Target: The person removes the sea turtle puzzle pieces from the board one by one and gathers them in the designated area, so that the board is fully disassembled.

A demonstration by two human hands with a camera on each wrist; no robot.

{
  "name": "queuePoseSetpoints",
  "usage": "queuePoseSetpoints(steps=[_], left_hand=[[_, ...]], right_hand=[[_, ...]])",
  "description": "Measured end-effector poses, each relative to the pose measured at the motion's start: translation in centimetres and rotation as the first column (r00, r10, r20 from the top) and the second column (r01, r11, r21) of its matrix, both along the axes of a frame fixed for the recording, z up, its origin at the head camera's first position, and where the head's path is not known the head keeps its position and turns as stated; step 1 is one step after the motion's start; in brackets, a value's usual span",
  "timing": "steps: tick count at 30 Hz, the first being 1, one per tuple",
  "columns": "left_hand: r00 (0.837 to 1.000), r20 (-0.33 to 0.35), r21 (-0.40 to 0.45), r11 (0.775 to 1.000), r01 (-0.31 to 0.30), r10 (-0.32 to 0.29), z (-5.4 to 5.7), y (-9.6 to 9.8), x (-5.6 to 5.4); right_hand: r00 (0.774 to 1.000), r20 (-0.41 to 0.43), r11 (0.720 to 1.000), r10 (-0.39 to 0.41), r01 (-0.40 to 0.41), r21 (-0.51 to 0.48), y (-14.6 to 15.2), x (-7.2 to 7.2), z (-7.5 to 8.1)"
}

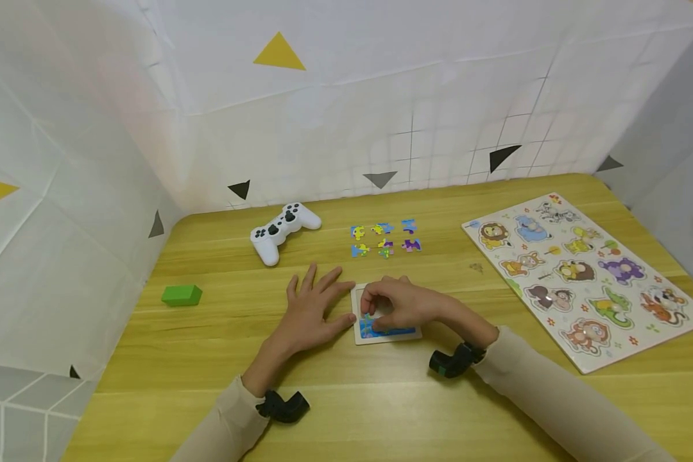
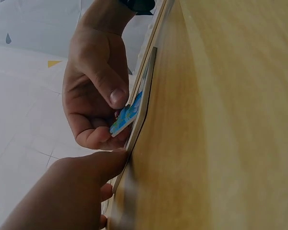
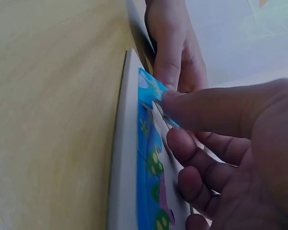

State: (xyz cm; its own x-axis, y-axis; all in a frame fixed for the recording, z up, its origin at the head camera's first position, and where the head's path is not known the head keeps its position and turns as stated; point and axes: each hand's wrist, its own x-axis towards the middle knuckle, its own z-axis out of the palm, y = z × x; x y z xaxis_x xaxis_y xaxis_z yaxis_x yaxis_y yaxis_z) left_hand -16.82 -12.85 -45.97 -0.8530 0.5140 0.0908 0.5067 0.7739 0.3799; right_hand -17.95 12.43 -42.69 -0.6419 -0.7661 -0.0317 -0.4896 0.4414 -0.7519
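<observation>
A small jigsaw tray (image 1: 384,340) with a pale rim lies on the table, a row of blue pieces along its near side. Between thumb and fingers my right hand (image 1: 404,303) pinches a blue jigsaw piece (image 3: 151,87) over the tray's left part. In the left wrist view this jigsaw piece (image 2: 128,115) is tilted against the tray. My left hand (image 1: 314,311) rests spread on the table, thumb and index fingertips right at the tray's left rim. The right hand covers much of the tray in the head view.
Several loose jigsaw pieces (image 1: 385,249) lie in two rows beyond the tray. A white game controller (image 1: 285,226) is at the back left, a green block (image 1: 181,295) farther left. A large animal puzzle board (image 1: 589,276) occupies the right side. White sheeting (image 1: 346,115) borders the table.
</observation>
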Motion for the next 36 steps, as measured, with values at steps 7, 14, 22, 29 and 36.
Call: queuePoseSetpoints(steps=[7,14,22,29,36], left_hand=[[1.000,0.003,0.012,1.000,0.004,-0.004,0.0,0.0,0.0],[1.000,0.003,0.010,1.000,0.002,-0.002,-0.2,-0.1,0.0],[1.000,0.011,0.011,1.000,-0.006,0.006,-0.1,0.0,0.0],[1.000,0.018,0.003,1.000,-0.006,0.006,-0.2,0.0,0.0],[1.000,0.021,0.000,1.000,-0.003,0.003,0.0,0.1,0.0]], right_hand=[[0.985,0.171,0.991,0.026,-0.003,-0.135,-0.2,0.1,-0.1],[0.971,0.236,0.988,0.027,0.010,-0.152,-0.1,-0.2,-0.2],[0.969,0.240,0.987,0.060,-0.022,-0.158,0.0,-0.3,-0.1],[0.965,0.257,0.987,0.047,-0.005,-0.160,0.3,-0.5,0.3],[0.966,0.253,0.986,-0.059,0.096,-0.139,0.9,-0.9,0.8]])
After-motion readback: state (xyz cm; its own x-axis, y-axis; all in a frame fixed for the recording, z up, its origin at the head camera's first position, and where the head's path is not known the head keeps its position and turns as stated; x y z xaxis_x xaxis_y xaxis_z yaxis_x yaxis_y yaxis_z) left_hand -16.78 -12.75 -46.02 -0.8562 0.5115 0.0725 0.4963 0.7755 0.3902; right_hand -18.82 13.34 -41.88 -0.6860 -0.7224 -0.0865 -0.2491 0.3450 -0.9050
